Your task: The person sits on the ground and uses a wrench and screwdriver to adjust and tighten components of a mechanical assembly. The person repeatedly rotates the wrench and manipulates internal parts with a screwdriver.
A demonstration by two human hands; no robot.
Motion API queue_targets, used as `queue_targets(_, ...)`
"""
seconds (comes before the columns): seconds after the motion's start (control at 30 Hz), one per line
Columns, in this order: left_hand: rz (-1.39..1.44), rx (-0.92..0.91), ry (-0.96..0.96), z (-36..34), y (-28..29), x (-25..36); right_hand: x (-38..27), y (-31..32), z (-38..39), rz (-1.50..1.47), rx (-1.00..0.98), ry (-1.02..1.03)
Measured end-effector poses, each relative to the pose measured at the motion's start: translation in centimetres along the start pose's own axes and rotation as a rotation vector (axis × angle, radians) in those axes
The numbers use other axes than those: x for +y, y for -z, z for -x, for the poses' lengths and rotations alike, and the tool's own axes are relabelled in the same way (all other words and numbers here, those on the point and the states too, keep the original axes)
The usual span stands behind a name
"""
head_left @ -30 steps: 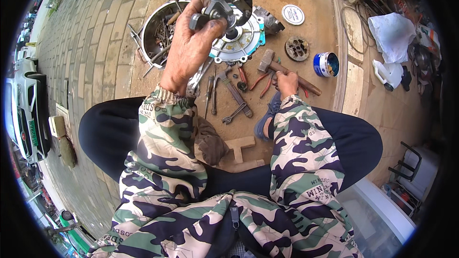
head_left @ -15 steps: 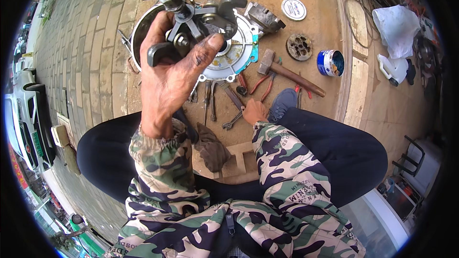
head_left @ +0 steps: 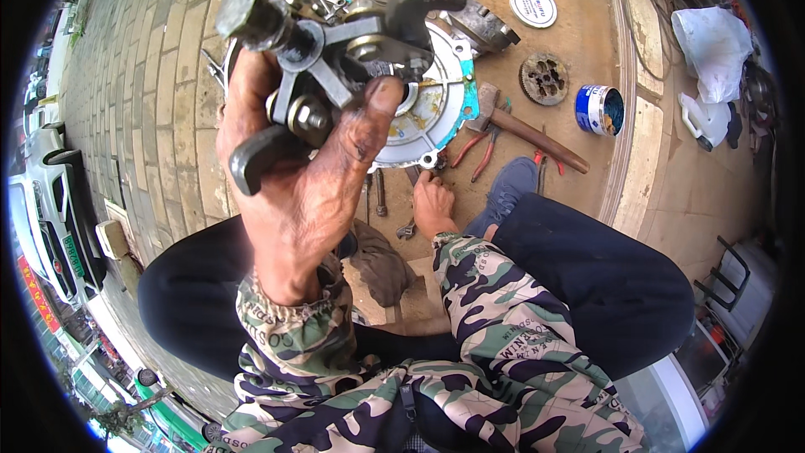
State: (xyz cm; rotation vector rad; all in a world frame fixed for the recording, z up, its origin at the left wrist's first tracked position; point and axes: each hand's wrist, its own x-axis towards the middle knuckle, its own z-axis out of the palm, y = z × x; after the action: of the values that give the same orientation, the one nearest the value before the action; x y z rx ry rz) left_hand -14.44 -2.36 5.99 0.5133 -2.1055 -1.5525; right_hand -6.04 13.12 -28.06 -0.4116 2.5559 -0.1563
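Raised close in front of me, my left hand (head_left: 306, 197) grips a three-jaw gear puller (head_left: 303, 46) with a hex-headed centre screw and dark hooked jaws. My thumb presses along one side of it. Behind the puller lies a round cast-metal housing (head_left: 449, 109) with blue-green sealant on its rim, partly hidden by my hand. Low by my shoe, my right hand (head_left: 433, 204) has its fingers curled closed beside a brown tool handle (head_left: 412, 173) and an adjustable wrench (head_left: 406, 230). What those fingers hold, if anything, is hidden.
A wooden-handled hammer (head_left: 537, 141) and red-handled pliers (head_left: 484, 157) lie right of the housing. Beyond them are a toothed gear (head_left: 543, 78), a blue-and-white can (head_left: 599, 110) and a round white lid (head_left: 533, 6). A dark cloth (head_left: 379, 268) lies between my legs.
My left hand has brought the gear puller nearer to my view, and it looks larger. My right hand has shifted left toward the brown handle. The whole view has shifted slightly.
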Motion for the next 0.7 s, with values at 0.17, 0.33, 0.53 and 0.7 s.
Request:
queue_targets(0.17,0.078,0.051,0.096,0.6,0.3,0.0,-1.3,3.8,0.7,-0.087,-0.05,0.017)
queue_targets(0.33,-0.321,0.046,-0.149,0.8,0.0,0.8,-1.8,7.1,0.5,-0.207,-0.044,-0.025)
queue_targets(0.53,-0.295,0.061,-0.259,0.5,0.3,0.1,-0.1,16.3,3.2,-0.184,-0.286,0.029)
queue_targets(0.7,-0.34,-0.033,-0.329,-0.8,-0.1,0.1,4.2,24.7,7.8,-0.094,-0.34,-0.053)
